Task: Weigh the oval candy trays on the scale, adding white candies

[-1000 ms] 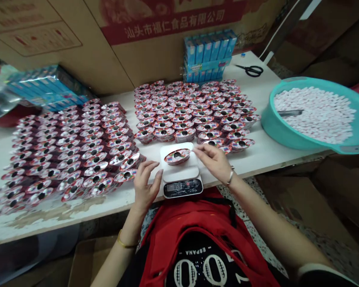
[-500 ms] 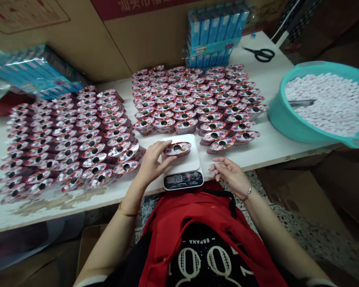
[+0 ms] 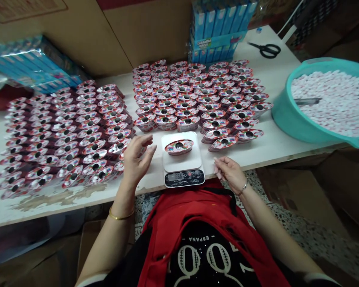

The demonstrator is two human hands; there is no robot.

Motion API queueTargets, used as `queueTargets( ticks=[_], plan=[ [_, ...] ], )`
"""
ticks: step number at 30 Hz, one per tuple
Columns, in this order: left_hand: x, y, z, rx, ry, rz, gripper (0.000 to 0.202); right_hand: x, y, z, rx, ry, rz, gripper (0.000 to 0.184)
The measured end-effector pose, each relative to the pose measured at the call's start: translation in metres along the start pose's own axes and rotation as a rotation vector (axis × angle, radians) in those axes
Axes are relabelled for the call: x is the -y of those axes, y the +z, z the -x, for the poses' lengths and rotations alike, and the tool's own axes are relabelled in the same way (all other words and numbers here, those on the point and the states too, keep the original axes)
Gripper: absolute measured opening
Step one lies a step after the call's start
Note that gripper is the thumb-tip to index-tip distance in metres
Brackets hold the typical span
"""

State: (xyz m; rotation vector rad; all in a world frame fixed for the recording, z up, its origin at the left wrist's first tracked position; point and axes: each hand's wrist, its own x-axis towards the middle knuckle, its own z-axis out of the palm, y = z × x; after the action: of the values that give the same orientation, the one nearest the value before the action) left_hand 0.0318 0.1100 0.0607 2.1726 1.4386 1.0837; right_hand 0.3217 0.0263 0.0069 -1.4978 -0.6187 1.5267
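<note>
On a small white digital scale [image 3: 182,160] stands one red-and-white printed pack [image 3: 179,147], upright, with a dark round hole in its oval top. My left hand [image 3: 137,161] hovers to the left of the scale, thumb and fingers apart, with nothing in it. Beside the scale on the right, over the table's front edge, my right hand [image 3: 231,173] has its thumb and fingertips pinched together. Whatever those fingers may hold is too small to make out. Rows of similar packs [image 3: 89,139] fill the left, many with white pieces at the opening; another block of packs [image 3: 185,95] stands behind the scale.
A turquoise basin [image 3: 299,127] full of small white wrapped pieces [image 3: 335,99] stands at the right, a metal scoop [image 3: 308,101] lying in it. Black scissors [image 3: 267,50] lie at the back right. Blue boxed bundles [image 3: 218,32] stand against the cardboard behind.
My left hand has let go of the pack on the scale and moved left. The pack stays on the scale. My right hand remains pinched near the table edge.
</note>
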Motion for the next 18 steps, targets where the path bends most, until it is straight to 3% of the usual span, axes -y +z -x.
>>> queueTargets(
  ticks=[11, 15, 18],
  plan=[
    [-0.013, 0.02, -0.006, 0.099, 0.098, 0.053, 0.033, -0.002, 0.0, -0.002, 0.002, 0.001, 0.004, 0.043],
    [-0.022, 0.032, -0.014, 0.263, 0.172, 0.061, 0.056, -0.002, 0.0, 0.0, -0.009, -0.001, 0.024, 0.044],
    [-0.024, 0.035, -0.017, 0.341, 0.153, 0.021, 0.076, 0.01, 0.008, 0.006, 0.002, -0.021, 0.061, 0.044]
  ],
)
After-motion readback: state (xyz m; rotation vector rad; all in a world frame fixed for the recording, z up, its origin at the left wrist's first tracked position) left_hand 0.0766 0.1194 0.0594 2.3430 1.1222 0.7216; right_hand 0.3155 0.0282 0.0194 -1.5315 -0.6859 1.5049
